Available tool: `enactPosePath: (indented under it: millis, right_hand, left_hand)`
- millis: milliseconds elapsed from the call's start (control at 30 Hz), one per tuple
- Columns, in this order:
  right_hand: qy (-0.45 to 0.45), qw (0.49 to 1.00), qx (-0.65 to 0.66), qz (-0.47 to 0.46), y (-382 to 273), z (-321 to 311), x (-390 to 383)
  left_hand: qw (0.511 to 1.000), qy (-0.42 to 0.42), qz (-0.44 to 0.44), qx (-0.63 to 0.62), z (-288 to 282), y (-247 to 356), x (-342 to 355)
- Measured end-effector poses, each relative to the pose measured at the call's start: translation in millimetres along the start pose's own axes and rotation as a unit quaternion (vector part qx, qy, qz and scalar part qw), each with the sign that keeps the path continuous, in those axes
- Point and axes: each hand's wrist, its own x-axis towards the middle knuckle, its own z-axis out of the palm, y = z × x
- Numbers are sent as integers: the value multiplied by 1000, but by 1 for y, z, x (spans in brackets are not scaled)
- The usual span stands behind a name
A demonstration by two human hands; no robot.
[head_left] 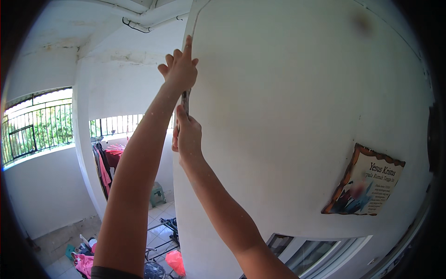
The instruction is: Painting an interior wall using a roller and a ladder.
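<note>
The left hand is spread by the white wall; below, the right hand grips a slim dark object.

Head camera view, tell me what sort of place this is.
Probably a home's balcony or covered terrace: there's a barred railing with greenery beyond it, and hanging clothes.

Seemingly a home's porch: hanging clothes, black railings, tiled floor, wall plaque
</note>
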Motion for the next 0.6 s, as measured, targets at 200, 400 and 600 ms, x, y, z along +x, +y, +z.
enactPosePath:
  millis: [200, 400, 600]
  right_hand:
    - [39, 998, -50, 19, 50, -42, -38]
    - [45, 995, -31, 89, 114, -99, -140]
    - [69, 986, -54, 141, 141, -102, -219]
  left_hand:
    - [999, 0, -13, 37, 28, -1, -70]
    - [998, -66, -14, 4, 28, 5, -204]
    - [991, -122, -32, -53, 3, -4, -282]
